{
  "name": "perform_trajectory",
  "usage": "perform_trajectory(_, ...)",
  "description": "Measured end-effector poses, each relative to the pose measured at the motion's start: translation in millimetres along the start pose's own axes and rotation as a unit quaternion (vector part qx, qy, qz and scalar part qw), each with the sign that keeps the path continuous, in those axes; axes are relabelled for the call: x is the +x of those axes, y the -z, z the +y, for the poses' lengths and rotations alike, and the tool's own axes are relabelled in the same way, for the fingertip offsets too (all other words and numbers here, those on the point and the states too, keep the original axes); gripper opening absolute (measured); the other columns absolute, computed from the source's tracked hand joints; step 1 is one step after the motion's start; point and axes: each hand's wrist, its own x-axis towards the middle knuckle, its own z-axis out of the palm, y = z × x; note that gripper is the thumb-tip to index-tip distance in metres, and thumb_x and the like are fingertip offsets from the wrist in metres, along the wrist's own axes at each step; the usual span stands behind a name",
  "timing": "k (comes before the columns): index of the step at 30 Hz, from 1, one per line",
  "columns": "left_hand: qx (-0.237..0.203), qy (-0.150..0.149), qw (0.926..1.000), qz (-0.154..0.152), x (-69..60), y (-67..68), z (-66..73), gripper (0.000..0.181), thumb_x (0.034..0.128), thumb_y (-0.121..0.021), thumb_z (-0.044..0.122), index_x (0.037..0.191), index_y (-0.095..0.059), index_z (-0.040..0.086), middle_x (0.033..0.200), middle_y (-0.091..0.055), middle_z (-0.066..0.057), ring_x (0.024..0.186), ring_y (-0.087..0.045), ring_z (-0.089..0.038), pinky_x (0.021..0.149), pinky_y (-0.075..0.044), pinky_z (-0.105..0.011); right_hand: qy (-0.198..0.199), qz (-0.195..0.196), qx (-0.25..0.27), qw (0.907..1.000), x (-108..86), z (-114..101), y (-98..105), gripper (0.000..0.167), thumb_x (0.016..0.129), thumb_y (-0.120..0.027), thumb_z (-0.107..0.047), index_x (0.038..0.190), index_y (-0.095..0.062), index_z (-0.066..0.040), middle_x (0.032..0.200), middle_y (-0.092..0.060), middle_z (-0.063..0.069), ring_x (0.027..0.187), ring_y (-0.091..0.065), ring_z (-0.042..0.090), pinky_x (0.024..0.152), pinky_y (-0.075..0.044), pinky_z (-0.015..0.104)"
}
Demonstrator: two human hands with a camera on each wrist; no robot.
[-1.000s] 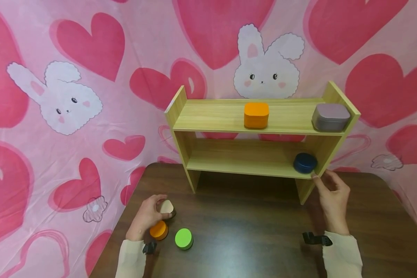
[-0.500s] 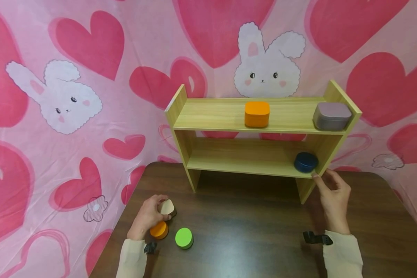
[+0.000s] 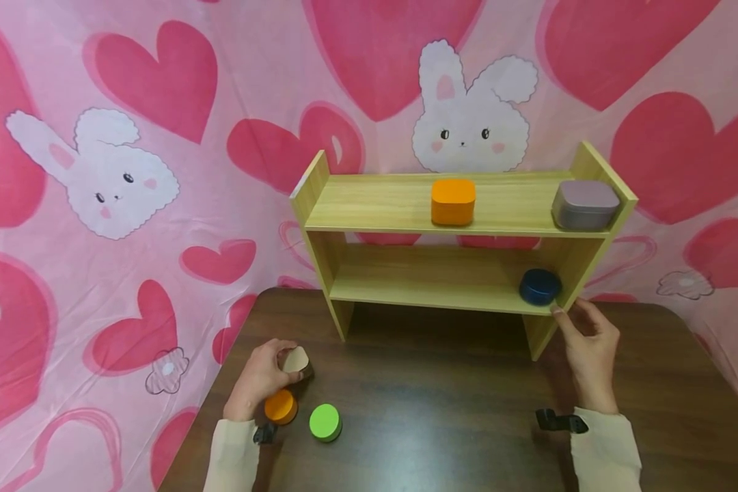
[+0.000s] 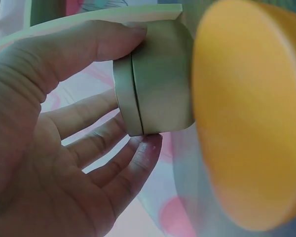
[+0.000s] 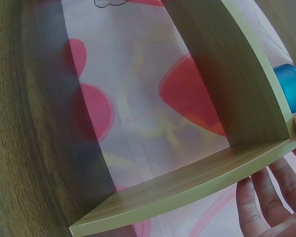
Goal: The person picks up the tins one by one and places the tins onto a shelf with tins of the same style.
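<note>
At the left of the table, my left hand [image 3: 261, 374] pinches a cream-topped tin [image 3: 297, 363] between thumb and fingers; the left wrist view shows the thumb on one side of the tin [image 4: 163, 79] and fingertips on the other. Just below that hand is an orange round tin [image 3: 281, 406], and a green round tin [image 3: 326, 422] stands to its right. My right hand [image 3: 592, 352] grips the right side panel of the wooden shelf [image 3: 406, 277], thumb at the lower board's front edge, fingers outside the panel. Beside the thumb, a dark blue round tin [image 3: 540, 287] sits on that board.
On the shelf's top board stand an orange box [image 3: 453, 202] near the middle and a grey-purple box [image 3: 585, 205] at the right end. The shelf stands at the back of the brown table [image 3: 430, 403], before a pink heart-and-rabbit cloth [image 3: 381, 143].
My left hand and the cream-topped tin have shifted slightly away, toward the back of the table. My right hand stays on the shelf's side.
</note>
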Motion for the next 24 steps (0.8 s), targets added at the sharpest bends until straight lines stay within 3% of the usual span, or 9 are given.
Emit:
perform_trajectory(4,-0.004,-0.007,1.0,-0.003,0.7,3.9,6.4,0.057,0.0717,-0.092,0.013,0.124,-0.072,0.004,0.115,-0.072,-0.012,0.094,-0.062,-0.023,0.085,-0.057,-0.039,0.006,0.0,-0.01,0.9999,0.0,1.1,0.3,0.024,0.087,-0.076,0.006,0.11,-0.077,0.005,0.088,-0.077,-0.02,0.08,-0.068,-0.005,0.07,-0.051,0.007)
perform_trajectory(15,-0.003,-0.065,0.9978,0.015,-0.9,22.9,33.3,0.055,0.0728,-0.092,0.016,0.124,-0.073,0.007,0.115,-0.073,-0.008,0.095,-0.063,-0.022,0.087,-0.059,-0.042,0.0,0.001,-0.01,0.9999,-2.1,-1.9,0.3,0.025,0.087,-0.076,0.007,0.112,-0.077,0.005,0.088,-0.078,-0.019,0.079,-0.07,-0.005,0.071,-0.051,0.007)
perform_trajectory(24,0.001,-0.115,0.9927,0.037,-6.8,38.8,55.5,0.054,0.0729,-0.091,0.017,0.123,-0.073,0.01,0.113,-0.073,-0.004,0.092,-0.061,-0.018,0.081,-0.058,-0.035,-0.005,-0.001,-0.003,1.0,-1.1,-1.1,-0.7,0.025,0.087,-0.076,0.007,0.112,-0.077,0.004,0.089,-0.078,-0.019,0.08,-0.071,-0.006,0.071,-0.052,0.006)
